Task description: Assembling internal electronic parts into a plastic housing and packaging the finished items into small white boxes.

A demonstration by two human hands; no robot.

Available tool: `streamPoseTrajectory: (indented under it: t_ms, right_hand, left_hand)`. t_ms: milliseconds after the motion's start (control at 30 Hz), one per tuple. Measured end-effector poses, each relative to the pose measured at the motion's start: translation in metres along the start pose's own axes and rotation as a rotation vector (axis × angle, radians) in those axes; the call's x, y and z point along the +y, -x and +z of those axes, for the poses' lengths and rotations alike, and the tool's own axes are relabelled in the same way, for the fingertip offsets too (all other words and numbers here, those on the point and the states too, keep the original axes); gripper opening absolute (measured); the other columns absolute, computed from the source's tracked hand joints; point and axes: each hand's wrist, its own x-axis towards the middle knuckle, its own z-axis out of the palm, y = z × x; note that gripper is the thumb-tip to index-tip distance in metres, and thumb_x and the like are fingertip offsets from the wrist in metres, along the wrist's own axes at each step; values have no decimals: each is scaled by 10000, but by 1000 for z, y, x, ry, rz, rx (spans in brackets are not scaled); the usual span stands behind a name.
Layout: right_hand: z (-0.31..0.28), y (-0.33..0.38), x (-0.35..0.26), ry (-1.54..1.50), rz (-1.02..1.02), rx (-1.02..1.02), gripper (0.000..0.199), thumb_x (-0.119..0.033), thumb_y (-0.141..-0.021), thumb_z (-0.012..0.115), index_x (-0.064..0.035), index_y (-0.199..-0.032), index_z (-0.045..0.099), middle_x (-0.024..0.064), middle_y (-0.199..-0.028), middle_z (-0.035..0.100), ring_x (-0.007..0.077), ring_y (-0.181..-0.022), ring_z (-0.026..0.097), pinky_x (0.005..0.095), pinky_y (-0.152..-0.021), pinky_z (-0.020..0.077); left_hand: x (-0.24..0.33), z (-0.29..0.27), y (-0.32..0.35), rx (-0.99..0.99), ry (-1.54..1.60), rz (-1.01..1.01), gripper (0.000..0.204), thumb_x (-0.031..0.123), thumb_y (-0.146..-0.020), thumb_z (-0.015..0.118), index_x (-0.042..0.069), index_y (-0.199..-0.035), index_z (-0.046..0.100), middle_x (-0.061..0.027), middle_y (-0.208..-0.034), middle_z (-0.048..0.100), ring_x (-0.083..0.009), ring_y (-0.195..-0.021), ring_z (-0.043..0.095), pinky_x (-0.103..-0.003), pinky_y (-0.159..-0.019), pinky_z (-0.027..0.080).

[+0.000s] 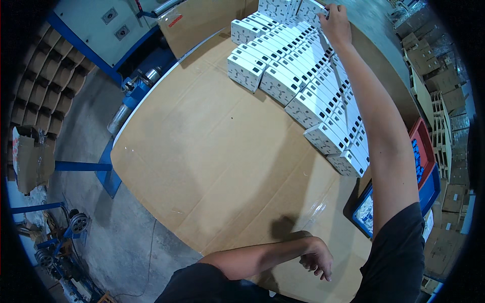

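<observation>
Rows of white oblong boxes with dark square marks along their tops and grey patterns on their ends stand packed together on the cardboard-covered table. At the far end of the rows, my right hand reaches out with its fingers closed on the edge of a white box standing higher than the others. Part of that box is hidden by the hand. My left hand hangs over the near edge of the table, fingers loosely bent and apart, holding nothing.
Right of the boxes, partly behind my right arm, are a red bin with blue parts and a blue tray with small bagged items. Cardboard walls rise along the far side. A blue-framed machine stands far left.
</observation>
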Motion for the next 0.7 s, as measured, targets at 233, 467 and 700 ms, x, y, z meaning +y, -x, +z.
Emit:
streamPoseTrajectory:
  t_ms: [233,467,700]
  right_hand:
    - [4,-5,4,-90,-7,-11,317,-77,-846,708,45,-1111,583,283,-1166,561,491,-1044,606,514,-883,518]
    - [7,-4,-1,-40,14,-31,304,-63,-861,686,40,-1129,586,285,-1177,559,493,-1041,609,517,-875,522]
    - [-49,26,5,-23,-26,9,386,-148,-889,732,-27,-1235,609,224,-1164,598,422,-1031,646,489,-864,543]
  left_hand:
    - [13,5,18,12,-25,17,453,536,-927,687,99,-1041,667,-30,-852,553,-138,-572,513,-315,-445,432]
    - [5,4,9,-4,1,17,448,526,-929,693,95,-1047,664,-31,-855,559,-135,-567,508,-314,-440,422]
    - [19,2,21,1,-2,-41,420,505,-944,690,98,-1047,670,-16,-842,551,-127,-561,483,-303,-457,411]
